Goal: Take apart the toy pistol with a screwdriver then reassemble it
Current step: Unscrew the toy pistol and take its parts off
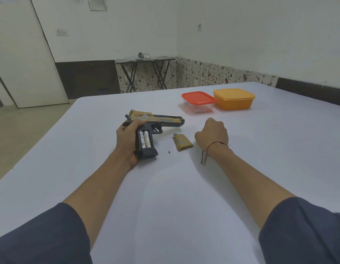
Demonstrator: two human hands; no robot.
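The toy pistol (157, 121), gold and dark grey, lies on its side on the white table (175, 187), barrel pointing right. Its grip is uncovered and two batteries (144, 139) show inside. My left hand (127, 139) grips the pistol's handle from the left. The removed gold grip cover (182, 142) lies just right of the handle, and a small dark screw (169, 152) sits beside it. My right hand (213, 135) is curled round a screwdriver, whose thin shaft (203, 157) sticks out below the wrist toward me.
A clear box with a red lid (198, 101) and an orange lidded box (234, 99) stand at the back right of the table. Beyond the table's far edge stands a small folding table (144, 60) against the wall.
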